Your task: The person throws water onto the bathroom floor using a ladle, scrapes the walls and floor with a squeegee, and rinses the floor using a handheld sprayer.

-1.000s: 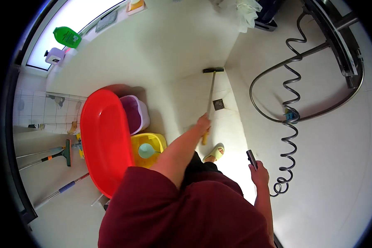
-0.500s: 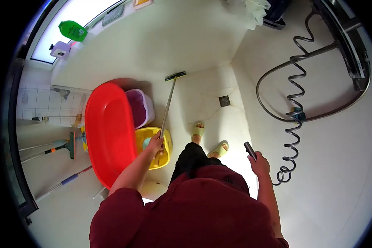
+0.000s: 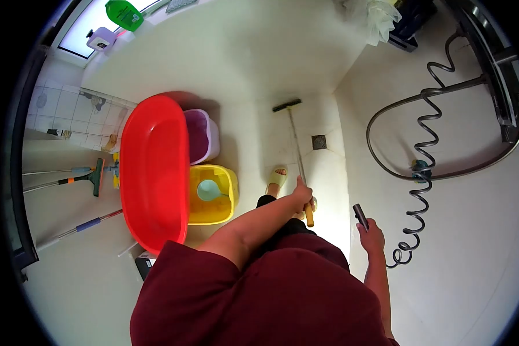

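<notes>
My left hand (image 3: pixel 301 194) is closed round the long handle of a floor brush (image 3: pixel 294 132), just above its yellowish grip end. The brush's dark, narrow head rests on the floor tiles near the far wall, left of the square floor drain (image 3: pixel 319 142). In my right hand (image 3: pixel 372 235) is a dark spray nozzle (image 3: pixel 360 215), pointing up and away from me. A coiled grey hose (image 3: pixel 427 147) hangs along the right wall and runs down behind that hand. No water shows at the nozzle.
On the left stand a red tub (image 3: pixel 154 167), a purple bucket (image 3: pixel 213 140) and a yellow basin (image 3: pixel 232 183) holding a pale dipper (image 3: pixel 209 190). Squeegees (image 3: pixel 96 176) lean farther left. A green bottle (image 3: pixel 124 15) stands on the sill. Shower fittings (image 3: pixel 490 69) line the right wall.
My left hand has swung the brush from above the yellow basin rightward, and its head has slid right across the floor. My right hand still holds the nozzle. The view has shifted slightly.
</notes>
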`<control>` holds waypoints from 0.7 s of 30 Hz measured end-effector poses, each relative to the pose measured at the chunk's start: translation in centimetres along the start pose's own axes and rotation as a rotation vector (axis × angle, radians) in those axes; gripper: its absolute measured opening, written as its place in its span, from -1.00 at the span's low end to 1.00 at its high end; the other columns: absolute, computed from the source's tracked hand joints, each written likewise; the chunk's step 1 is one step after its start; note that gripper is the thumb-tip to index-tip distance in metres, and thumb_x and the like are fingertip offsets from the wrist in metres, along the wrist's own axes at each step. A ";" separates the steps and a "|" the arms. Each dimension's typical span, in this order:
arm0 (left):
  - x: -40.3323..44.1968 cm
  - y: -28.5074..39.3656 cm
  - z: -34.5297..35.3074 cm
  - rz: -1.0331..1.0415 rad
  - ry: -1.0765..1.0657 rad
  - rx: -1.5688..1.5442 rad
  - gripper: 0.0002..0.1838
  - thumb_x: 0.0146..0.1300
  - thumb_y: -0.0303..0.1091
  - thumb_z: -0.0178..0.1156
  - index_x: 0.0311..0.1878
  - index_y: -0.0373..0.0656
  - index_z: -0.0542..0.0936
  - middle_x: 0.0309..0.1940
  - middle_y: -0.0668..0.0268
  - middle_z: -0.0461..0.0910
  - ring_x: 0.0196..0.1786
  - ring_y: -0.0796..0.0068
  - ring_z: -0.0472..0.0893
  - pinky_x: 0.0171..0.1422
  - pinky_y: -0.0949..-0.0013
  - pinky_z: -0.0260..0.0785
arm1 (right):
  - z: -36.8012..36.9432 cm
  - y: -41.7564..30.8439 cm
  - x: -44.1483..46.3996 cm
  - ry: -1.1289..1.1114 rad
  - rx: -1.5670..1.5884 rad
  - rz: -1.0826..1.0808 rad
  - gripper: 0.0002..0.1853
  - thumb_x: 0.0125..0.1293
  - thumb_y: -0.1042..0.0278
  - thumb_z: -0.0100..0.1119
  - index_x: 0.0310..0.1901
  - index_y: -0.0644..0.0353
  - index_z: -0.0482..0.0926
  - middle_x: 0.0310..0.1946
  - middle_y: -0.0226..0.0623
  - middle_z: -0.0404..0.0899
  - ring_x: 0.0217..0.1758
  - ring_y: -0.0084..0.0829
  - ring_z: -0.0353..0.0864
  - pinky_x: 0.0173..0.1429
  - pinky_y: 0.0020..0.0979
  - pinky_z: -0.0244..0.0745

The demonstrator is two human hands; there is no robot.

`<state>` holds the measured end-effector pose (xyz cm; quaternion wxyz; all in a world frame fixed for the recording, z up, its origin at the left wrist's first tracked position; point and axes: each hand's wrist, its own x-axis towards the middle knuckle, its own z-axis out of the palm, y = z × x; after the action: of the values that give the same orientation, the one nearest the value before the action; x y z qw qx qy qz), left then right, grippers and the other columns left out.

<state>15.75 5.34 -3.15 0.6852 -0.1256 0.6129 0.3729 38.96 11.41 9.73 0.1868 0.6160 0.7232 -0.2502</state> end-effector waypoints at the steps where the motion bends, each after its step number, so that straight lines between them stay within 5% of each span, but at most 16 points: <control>1: -0.8 -0.3 0.2 -0.019 -0.046 0.011 -0.29 0.26 -0.33 -0.13 0.30 0.24 -0.33 -0.64 0.21 0.30 -0.69 0.40 0.30 -0.62 0.34 0.24 | 0.5 0.9 0.4 0.007 0.001 0.001 -0.60 0.13 0.00 0.05 -0.12 0.11 0.41 -0.41 -0.13 0.56 -0.29 -0.10 0.55 -0.24 -0.18 0.40; 2: -1.9 -0.4 0.6 -0.038 -0.091 0.023 -0.24 0.26 -0.34 -0.13 0.30 0.28 -0.42 -0.64 0.22 0.30 -0.70 0.41 0.29 -0.64 0.37 0.24 | 0.6 1.1 0.5 0.014 0.003 0.001 -0.60 0.13 0.00 0.05 -0.12 0.11 0.41 -0.40 -0.13 0.56 -0.29 -0.09 0.55 -0.24 -0.18 0.40; 7: -4.5 0.1 -2.1 0.097 -0.093 0.033 -0.37 0.23 -0.36 -0.08 0.33 0.07 -0.07 -0.63 0.31 0.30 -0.71 0.51 0.27 -0.66 0.38 0.23 | 0.4 2.1 0.1 0.028 0.021 0.010 -0.60 0.13 -0.01 0.05 -0.13 0.12 0.42 -0.38 -0.11 0.56 -0.28 -0.08 0.55 -0.23 -0.18 0.41; 12: -10.7 2.4 -6.1 0.058 -0.087 -0.191 -0.42 0.25 -0.32 -0.11 0.31 0.21 -0.03 -0.63 0.40 0.20 -0.70 0.61 0.16 -0.66 0.53 0.12 | 1.4 3.3 1.1 0.062 0.084 -0.038 -0.59 0.13 -0.01 0.04 -0.12 0.11 0.41 -0.38 -0.10 0.56 -0.28 -0.07 0.54 -0.23 -0.17 0.40; 14: -10.3 1.8 -7.6 0.120 0.086 -0.178 -0.42 0.26 -0.33 -0.15 0.31 0.26 -0.05 -0.64 0.40 0.19 -0.70 0.61 0.15 -0.67 0.54 0.12 | 1.0 3.0 1.0 0.046 0.062 -0.007 -0.61 0.14 -0.02 0.02 -0.13 0.10 0.41 -0.38 -0.09 0.56 -0.27 -0.06 0.54 -0.23 -0.15 0.40; 16: -10.2 2.1 -8.6 0.125 0.159 -0.256 -0.90 0.25 -0.39 -0.18 -0.17 -0.01 0.21 -0.60 0.33 0.21 -0.69 0.56 0.21 -0.68 0.50 0.16 | 0.7 3.0 1.0 0.048 0.017 0.027 -0.61 0.15 -0.02 0.00 -0.15 0.11 0.41 -0.38 -0.07 0.55 -0.27 -0.05 0.54 -0.22 -0.15 0.40; 21: -2.7 2.2 -12.8 0.079 0.157 -0.475 -0.91 0.25 -0.41 -0.17 -0.27 -0.01 0.13 -0.63 0.36 0.20 -0.68 0.58 0.22 -0.66 0.51 0.18 | 2.0 4.0 1.0 -0.066 -0.159 0.044 -0.60 0.17 0.00 -0.03 -0.15 0.18 0.41 -0.36 -0.08 0.56 -0.26 -0.07 0.55 -0.19 -0.15 0.42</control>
<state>4.80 -2.20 -2.75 0.5717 -0.2877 0.5637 0.5221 42.63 11.51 7.02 0.2644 0.6062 0.7206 -0.2082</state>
